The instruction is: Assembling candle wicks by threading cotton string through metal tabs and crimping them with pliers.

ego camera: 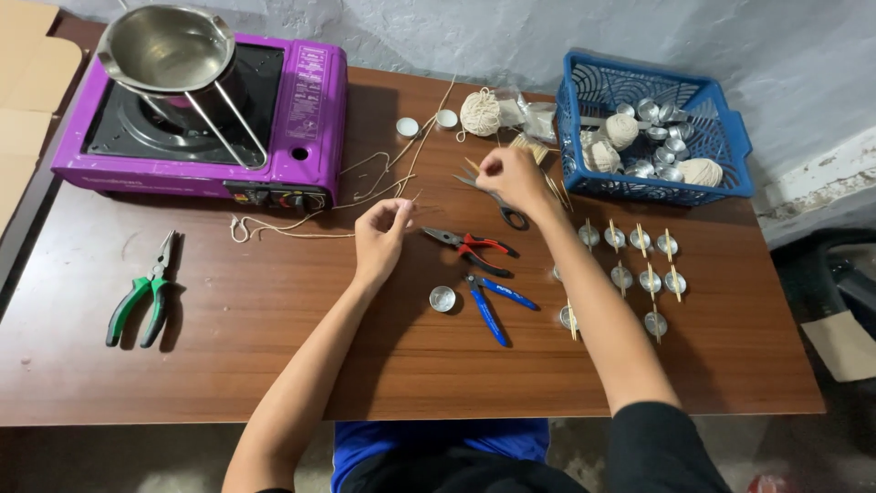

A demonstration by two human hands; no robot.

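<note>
Nearest on the brown wooden surface (274,365) lie green-handled pliers (141,301) at the left, and toward the middle a small empty metal cup (443,298) just beside blue-handled cutters (493,304). Right of these stand rows of metal cups with wooden sticks (639,269) laid across them. Slightly farther, the left hand (383,233) has its fingers pinched narrow on a thin cream string (301,233), which trails left across the surface toward the stove. Red-handled pliers (470,246) lie between the two hands. The right hand (511,178) is closed with pinched fingertips; what it grips I cannot tell, and black-handled scissors (497,203) lie just under it. Beyond sit a ball of twine (480,112), a blue plastic basket (730,178) holding cups and twine balls, and a purple portable stove (301,110) carrying a steel pot (164,46).
</note>
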